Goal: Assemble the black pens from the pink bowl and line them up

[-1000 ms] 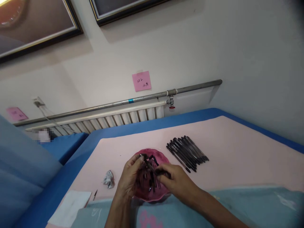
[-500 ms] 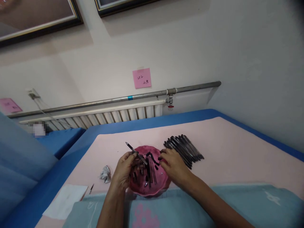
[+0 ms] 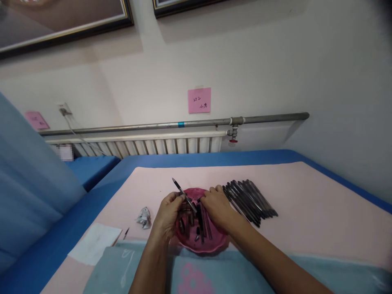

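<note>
A pink dish (image 3: pixel 214 244) with several dark pen parts sits on the pink mat in front of me. My left hand (image 3: pixel 168 215) is closed on a thin black pen (image 3: pixel 183 192) that points up and to the left above the dish. My right hand (image 3: pixel 216 206) reaches over the far side of the dish, fingers curled down among the parts; what they hold is hidden. A row of several black pens (image 3: pixel 249 197) lies just right of the dish.
A crumpled wrapper (image 3: pixel 143 217), a small dark pen piece (image 3: pixel 126 233) and a white sheet (image 3: pixel 95 249) lie to the left. A teal towel (image 3: pixel 128 271) covers the near edge. The blue table (image 3: pixel 128 171) meets a radiator (image 3: pixel 147 145) and pipe at the wall.
My right hand has moved left, from beside the row of pens to over the dish. My left hand still holds the pen, raised out of the dish since a second ago.
</note>
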The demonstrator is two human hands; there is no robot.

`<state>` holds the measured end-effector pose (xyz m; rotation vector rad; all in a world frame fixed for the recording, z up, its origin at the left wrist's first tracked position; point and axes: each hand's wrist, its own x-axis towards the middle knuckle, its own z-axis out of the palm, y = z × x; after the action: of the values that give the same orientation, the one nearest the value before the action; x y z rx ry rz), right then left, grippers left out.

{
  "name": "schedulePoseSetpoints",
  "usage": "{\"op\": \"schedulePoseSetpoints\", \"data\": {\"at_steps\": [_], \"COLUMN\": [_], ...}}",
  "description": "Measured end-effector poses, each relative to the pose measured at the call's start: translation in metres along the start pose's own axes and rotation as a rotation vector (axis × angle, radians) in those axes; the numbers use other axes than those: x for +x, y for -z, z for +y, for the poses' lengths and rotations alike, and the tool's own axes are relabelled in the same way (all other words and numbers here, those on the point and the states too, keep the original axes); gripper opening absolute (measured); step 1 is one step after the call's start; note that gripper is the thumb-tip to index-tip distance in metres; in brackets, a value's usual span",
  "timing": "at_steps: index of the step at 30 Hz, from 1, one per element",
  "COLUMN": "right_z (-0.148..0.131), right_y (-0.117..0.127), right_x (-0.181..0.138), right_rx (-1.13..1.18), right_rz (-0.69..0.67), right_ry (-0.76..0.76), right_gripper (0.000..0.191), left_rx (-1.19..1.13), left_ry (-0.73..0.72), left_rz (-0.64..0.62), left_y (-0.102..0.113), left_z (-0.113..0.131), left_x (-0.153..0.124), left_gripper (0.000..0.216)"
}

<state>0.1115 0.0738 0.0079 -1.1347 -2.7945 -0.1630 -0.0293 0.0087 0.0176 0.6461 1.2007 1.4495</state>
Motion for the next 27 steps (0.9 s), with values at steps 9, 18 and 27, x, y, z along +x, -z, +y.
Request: {"op": "schedulePoseSetpoints", "data": {"at_steps": [9,18,27], "right_z": [-0.003,-0.003,0.005], "right_y": [-0.003,-0.007,0.009], "right_x": [-0.018,-0.025,-0.031], "right_rx": [0.004,0.156,1.421], "right_rz": [-0.003,0.084,0.309], "right_ry": [-0.062,-0.082,-0.421], "right_gripper": [0.019,0.019,0.009], "left_rx": [-0.009,-0.047,-0.182], "left_ry": [-0.003,0.035,0.066], "left_rz": [0.009,0.005,-0.005], "left_y": [0.003,0.002,-0.004], "left_z": [0.001,-0.002,-0.003], "left_x": [0.001,0.001,0.002], "left_gripper": [0.012,0.015,0.018]}}
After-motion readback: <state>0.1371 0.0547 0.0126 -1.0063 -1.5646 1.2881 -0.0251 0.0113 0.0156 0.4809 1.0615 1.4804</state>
